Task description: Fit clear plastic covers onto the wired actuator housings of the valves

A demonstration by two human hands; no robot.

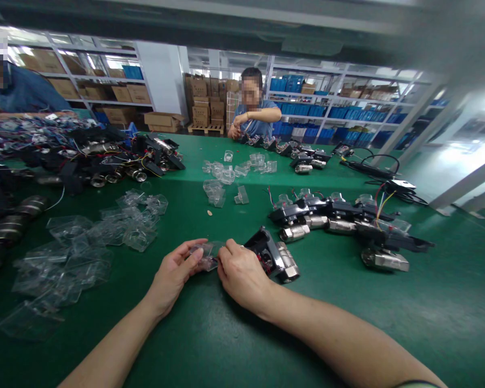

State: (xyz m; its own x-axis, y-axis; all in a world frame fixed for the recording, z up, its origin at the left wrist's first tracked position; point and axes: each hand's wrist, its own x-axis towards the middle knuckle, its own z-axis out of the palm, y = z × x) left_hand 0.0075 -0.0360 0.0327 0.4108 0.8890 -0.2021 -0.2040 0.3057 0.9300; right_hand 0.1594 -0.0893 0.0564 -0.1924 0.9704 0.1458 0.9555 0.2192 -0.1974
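At the middle of the near bench, the left hand grasps a clear cover while the right hand pinches its right edge; uneven squeezing could crack it or make it slip.

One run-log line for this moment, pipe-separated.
left hand: holds clear cover | right hand: at cover's right side, grip hidden | beside it: valve unit | far left: loose clear covers

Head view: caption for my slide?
A person's left hand holds a clear plastic cover, right hand at its edge, beside a black-and-silver valve unit on a green tabletop.
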